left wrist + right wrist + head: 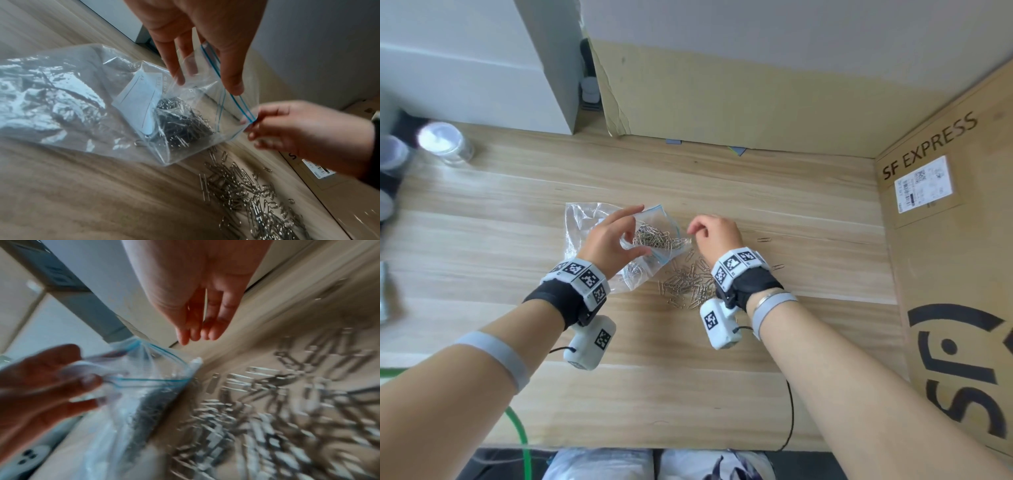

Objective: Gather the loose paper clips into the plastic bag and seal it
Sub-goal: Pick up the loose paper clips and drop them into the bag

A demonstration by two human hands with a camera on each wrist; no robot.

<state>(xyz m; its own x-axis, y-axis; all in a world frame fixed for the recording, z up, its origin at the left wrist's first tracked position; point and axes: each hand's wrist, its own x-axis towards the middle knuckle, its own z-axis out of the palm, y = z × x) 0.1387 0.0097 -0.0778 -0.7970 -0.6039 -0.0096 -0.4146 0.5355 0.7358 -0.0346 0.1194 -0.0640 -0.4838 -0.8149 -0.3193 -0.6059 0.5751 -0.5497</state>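
**A:** Head view: your left hand holds the plastic bag by its mouth, fingers inside the opening and thumb below, above the wooden table. One heap of paper clips is already inside; the loose paper clips lie just beside the bag, under your right wrist.

**B:** And your right hand?

**A:** Curled at the bag's corner. Left wrist view: your right hand pinches the blue zip strip at its end, while your left fingers spread the mouth open. The bag tilts mouth-down toward the loose pile.

**B:** The risk?

**A:** That tilt, probably. If either hand slackens, the mouth sags and the clips inside could slide back out. Sealing now would leave the pile behind.

**A:** Right wrist view, blurred: your right fingers hang just above the bag's rim; contact cannot be told here. Your left hand grips the near edge. A stray clip sits apart and is easily missed.
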